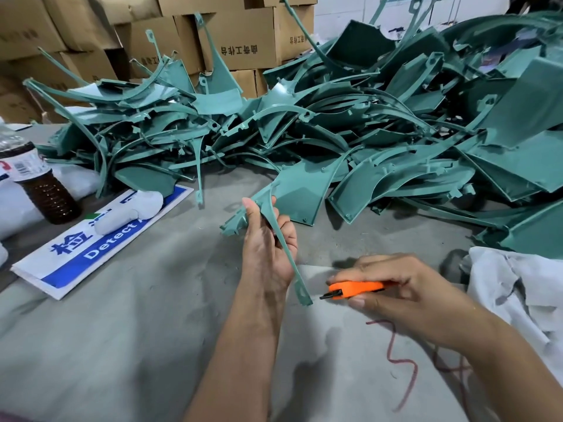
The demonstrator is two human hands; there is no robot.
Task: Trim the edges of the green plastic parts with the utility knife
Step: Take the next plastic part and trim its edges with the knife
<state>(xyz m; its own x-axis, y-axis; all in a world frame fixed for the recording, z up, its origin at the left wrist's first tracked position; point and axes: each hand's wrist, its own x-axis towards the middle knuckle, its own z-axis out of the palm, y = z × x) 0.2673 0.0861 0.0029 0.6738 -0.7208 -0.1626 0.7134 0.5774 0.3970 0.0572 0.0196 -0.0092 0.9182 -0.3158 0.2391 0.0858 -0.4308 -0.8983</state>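
Two hands: we have both at work; our left hand holds one green plastic part, our right hand holds the utility knife.
Left fingers: they curl round the narrow rib of the part, thumb pressed on the near side, pinching it upright above the surface.
Right fingers: they wrap the orange knife body, thumb beneath and forefinger on top, squeezing it; the dark blade end pokes out just beyond our fingertips, pointing toward the left hand.
Part position: the broad panel fans out above and beyond our left fingers; the long thin strip runs down past the palm and ends just beside the knife tip, apart from it by a small gap.
Pile: many more green parts lie heaped well beyond our fingers, with cardboard boxes behind.
Beside the left fingers: a blue-and-white sign and a dark bottle sit further out to the left.
Beside the right fingers: a white cloth lies crumpled to the right.
Handling: we judge the part light and thin, stiff in the panel but springy along the strip, with a smooth glossy skin that could slip.
Where to hold: we reckon gripping the rib close to the edge being cut steadies the flexing strip best, keeping our left fingers clear of the blade's path.
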